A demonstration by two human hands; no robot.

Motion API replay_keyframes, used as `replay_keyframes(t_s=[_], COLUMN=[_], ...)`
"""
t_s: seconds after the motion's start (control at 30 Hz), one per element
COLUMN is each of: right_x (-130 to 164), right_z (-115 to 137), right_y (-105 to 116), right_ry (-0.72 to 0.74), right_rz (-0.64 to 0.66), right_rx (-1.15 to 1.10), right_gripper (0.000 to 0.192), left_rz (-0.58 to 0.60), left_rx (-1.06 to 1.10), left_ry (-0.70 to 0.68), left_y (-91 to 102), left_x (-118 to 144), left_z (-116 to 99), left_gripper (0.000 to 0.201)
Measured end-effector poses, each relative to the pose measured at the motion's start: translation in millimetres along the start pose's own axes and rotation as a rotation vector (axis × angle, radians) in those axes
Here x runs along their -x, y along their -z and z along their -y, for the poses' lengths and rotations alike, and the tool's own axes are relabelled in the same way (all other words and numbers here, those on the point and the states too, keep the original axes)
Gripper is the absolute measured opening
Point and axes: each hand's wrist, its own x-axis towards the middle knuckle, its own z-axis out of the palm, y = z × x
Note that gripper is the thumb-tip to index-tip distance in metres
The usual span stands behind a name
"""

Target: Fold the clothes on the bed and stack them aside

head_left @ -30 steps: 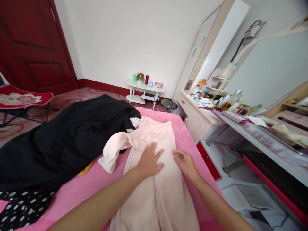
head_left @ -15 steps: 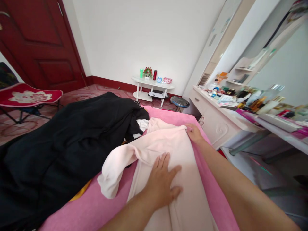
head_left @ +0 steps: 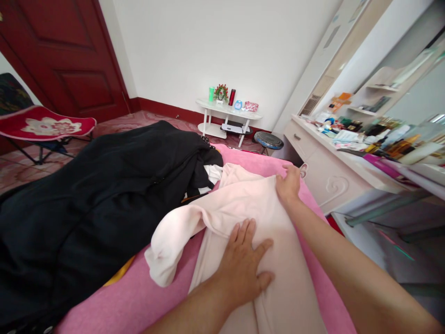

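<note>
A pale pink garment (head_left: 243,208) lies lengthwise on the pink bed cover (head_left: 139,301), one sleeve bunched to its left. My left hand (head_left: 245,266) presses flat on the middle of the garment, fingers spread. My right hand (head_left: 288,185) reaches to the garment's far right edge and pinches the fabric there. A large black garment (head_left: 93,185) is spread over the left half of the bed, touching the pink garment's far end.
A white dressing table (head_left: 323,167) crowded with bottles stands close on the right. A small white side table (head_left: 227,113) and a round stool (head_left: 267,140) are beyond the bed. A red folding chair (head_left: 45,130) and a dark red door (head_left: 66,51) are at the left.
My right hand moved from beside my left hand out to the garment's far right edge and took hold of it. My left hand stayed pressed on the fabric. The view shifted forward.
</note>
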Motion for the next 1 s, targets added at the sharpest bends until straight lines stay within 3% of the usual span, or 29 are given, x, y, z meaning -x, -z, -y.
replay_keyframes(t_s=[0.07,0.13,0.23,0.37,0.47,0.77,1.0], right_x=[20.5,37.6,50.2,54.2,68.6,176.0,275.2], right_z=[6.2,5.0,-2.6,-2.2,6.5,17.4,20.8], right_y=[6.7,7.6,-0.3,-2.7,13.6,109.4,226.2], right_ry=[0.146,0.221,0.125,-0.010,-0.039,0.056,0.034], right_rz=[0.053,0.284,0.574,0.659,0.710,0.789,0.779], right_rx=[0.042,0.111,0.225,0.275,0.254,0.129,-0.252], right_gripper=[0.050,0.052,0.059,0.065,0.069,0.061,0.058], left_rz=[-0.008,-0.021,-0.043,-0.058,-0.081,-0.106,-0.108], left_rx=[0.000,-0.004,-0.026,-0.057,-0.097,-0.218,-0.279], left_ry=[-0.006,-0.013,-0.020,-0.022,-0.039,-0.106,-0.116], left_y=[-0.6,-1.1,-1.3,-2.0,-3.5,-4.9,-2.7], left_x=[0.1,-0.2,-0.9,-0.9,0.2,8.1,15.9], left_z=[0.3,0.4,0.3,1.5,3.3,0.5,-7.6], left_gripper=[0.067,0.067,0.065,0.063,0.060,0.058,0.055])
